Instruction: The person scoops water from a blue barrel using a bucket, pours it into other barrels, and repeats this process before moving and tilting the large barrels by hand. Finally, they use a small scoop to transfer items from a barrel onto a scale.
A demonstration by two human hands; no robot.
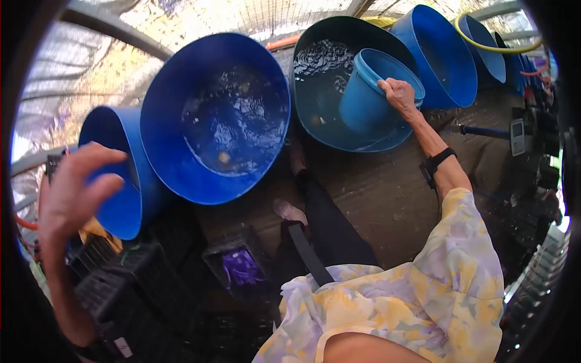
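Note:
My right hand (400, 97) is closed on the rim of a light-blue bucket (369, 103). The bucket sits tilted inside a dark green tub (315, 130) of rippling water, its lower part at the water. Raised at the left, my left hand (75, 187) has its thumb and fingers apart and holds nothing. Behind it stands a blue barrel (136, 157). Between the two hands is a large blue tub (160, 145) with stirred water and a small pale round thing (224, 157) in it.
More blue tubs (423, 36) stand at the back right, with a yellow hose (484, 45) over them. Black crates (121, 284) are at the lower left, one holding something purple (242, 267). A digital display (517, 136) is at the right. The floor (387, 206) looks wet.

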